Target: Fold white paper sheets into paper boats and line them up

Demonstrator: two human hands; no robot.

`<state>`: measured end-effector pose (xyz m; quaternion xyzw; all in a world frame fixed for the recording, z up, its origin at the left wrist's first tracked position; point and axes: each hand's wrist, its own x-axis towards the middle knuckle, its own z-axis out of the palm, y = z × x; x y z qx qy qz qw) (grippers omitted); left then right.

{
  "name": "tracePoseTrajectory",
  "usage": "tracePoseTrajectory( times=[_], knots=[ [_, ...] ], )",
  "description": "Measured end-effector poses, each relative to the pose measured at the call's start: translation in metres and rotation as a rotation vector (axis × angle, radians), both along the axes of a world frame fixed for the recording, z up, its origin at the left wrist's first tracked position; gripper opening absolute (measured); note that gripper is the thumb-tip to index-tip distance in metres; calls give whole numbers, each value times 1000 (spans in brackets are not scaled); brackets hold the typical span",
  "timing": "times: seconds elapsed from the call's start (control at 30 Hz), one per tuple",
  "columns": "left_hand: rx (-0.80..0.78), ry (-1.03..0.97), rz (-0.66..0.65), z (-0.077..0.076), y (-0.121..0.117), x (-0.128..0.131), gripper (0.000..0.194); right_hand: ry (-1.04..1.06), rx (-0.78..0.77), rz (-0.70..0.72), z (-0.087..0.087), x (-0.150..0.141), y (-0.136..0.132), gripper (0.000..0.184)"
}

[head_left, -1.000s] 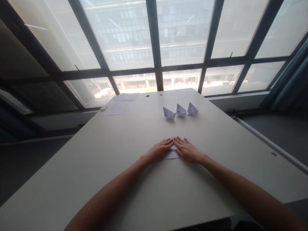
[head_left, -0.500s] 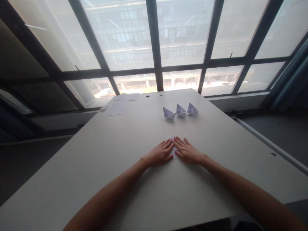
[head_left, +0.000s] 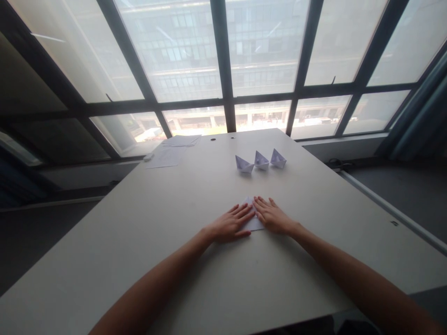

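At the near middle of the pale surface (head_left: pixel 150 242), the left hand (head_left: pixel 230 224) and right hand (head_left: pixel 273 217) lie open and flat, gripping nothing, against a folded paper sheet (head_left: pixel 254 224) that looks light and flimsy, best pinned at its edges.

The left hand (head_left: pixel 230 224) and right hand (head_left: pixel 273 217) have drawn apart: they met over the folded sheet of paper (head_left: pixel 253 222) a moment ago and now rest against its two sides, with more of the white sheet showing between them
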<state>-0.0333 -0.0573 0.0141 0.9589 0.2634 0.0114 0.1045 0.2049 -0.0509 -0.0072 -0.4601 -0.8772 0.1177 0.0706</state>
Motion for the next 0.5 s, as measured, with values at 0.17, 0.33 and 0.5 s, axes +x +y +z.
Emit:
tracePoseTrajectory(
  times=[0.17, 0.33, 0.5],
  knots=[
    [-55, 3, -60, 7, -1, 0, 72, 20, -11, 7, 11, 10, 9, 53],
    [-73, -25, -101, 13, -2, 0, 78, 26, -72, 116, 15, 11, 13, 52],
    [-88, -47, -109, 13, -1, 0, 80, -5, -92, -16, 12, 6, 21, 54]
  ],
)
